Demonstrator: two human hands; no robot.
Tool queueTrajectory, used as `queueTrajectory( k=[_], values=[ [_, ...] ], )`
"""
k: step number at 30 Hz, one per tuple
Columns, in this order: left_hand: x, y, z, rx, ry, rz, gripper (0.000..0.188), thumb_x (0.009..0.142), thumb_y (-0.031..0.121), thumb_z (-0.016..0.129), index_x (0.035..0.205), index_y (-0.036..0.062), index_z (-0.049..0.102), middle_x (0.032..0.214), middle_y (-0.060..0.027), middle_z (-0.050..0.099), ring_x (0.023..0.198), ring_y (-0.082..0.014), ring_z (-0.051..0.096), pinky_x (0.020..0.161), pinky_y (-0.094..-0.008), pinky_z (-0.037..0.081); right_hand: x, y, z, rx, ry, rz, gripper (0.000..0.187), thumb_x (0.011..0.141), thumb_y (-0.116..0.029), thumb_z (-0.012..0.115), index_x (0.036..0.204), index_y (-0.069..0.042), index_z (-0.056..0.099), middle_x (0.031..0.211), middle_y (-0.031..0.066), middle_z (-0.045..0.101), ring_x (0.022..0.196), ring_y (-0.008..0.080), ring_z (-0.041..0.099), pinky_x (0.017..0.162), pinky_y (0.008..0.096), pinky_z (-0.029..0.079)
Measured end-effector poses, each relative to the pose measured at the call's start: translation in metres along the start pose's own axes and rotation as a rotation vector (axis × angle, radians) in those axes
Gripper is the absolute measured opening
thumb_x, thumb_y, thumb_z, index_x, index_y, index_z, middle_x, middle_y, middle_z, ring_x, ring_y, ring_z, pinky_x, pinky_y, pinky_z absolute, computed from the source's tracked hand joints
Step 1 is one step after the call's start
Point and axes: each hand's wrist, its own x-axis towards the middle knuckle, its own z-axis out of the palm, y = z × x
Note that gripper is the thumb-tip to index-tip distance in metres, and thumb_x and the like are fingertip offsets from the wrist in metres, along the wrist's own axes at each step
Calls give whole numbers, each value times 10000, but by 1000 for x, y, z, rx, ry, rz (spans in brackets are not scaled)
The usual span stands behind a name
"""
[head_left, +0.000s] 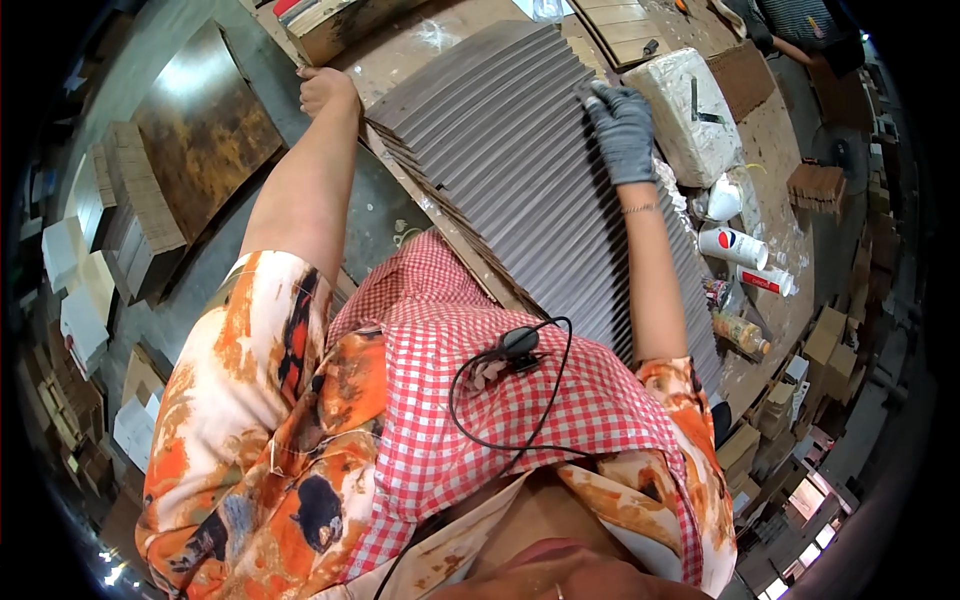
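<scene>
A broad spread of thin grey boards (500, 150), overlapping in steps like a fan, covers the worktable in front of me. Their brown edges show along the near left side. My right hand (622, 135), in a grey glove, lies on the far right part of the boards with its fingers stretched out. Bare, my left hand (328, 92) is closed at the far left corner of the boards, by the table's edge. What its curled fingers grip is hidden. Just beyond it stands a brown box-like block (345, 28) with a bit of red on top.
Right of the boards are a white plastic-wrapped block (685, 115), a white paper cup (733, 247), a red-and-white cup (765, 280) and a bottle (742, 333). A large brown-stained panel (205, 125) leans at left, near stacked boards (140, 210). Another person's arm (790, 50) shows far right.
</scene>
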Motion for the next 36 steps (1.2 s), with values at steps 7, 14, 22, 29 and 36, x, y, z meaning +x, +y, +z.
queueTrajectory(
  k=[7, 14, 22, 29, 36],
  values=[
    [0, -1, -2, 0, 25, -12, 654, 1066, 444, 316, 974, -44, 741, 1085, -238, 720, 1085, -413, 635, 954, -509, 484, -10, -23, 0, 34, -4, 24, 247, 847, -148, 767, 1071, -42, 772, 959, 181, 685, 905, 308, 657, 892, 392, 517],
    [-8, 5, -12, 3, -16, -42, 651, 1063, 455, 324, 993, -40, 741, 1101, -227, 720, 1109, -402, 631, 952, -509, 491, -89, -136, -12, 129, -238, -111, 292, 871, -130, 721, 1147, -39, 742, 1083, 158, 663, 1033, 297, 585, 962, 393, 480],
    [0, 2, -6, -1, -16, -36, 670, 1068, 458, 294, 1014, -42, 736, 1126, -231, 712, 1136, -401, 618, 966, -512, 484, -83, -134, -9, 184, -222, -56, 297, 861, -103, 725, 1152, -43, 740, 1068, 146, 646, 1021, 293, 582, 976, 399, 472],
    [2, -1, -4, 0, -26, -21, 670, 1072, 454, 284, 1011, -34, 740, 1122, -226, 713, 1128, -397, 619, 962, -513, 483, -99, -165, -16, 350, -410, -56, 327, 874, -166, 727, 1183, -59, 742, 1110, 166, 667, 1082, 322, 584, 1014, 422, 453],
    [5, 1, -3, 7, -3, -35, 674, 1071, 455, 288, 989, -32, 746, 1106, -212, 720, 1098, -391, 637, 944, -509, 496, -99, -169, 6, 266, -324, -170, 345, 884, -158, 718, 1211, -50, 724, 1145, 155, 643, 1092, 304, 567, 994, 398, 472]
  ],
)
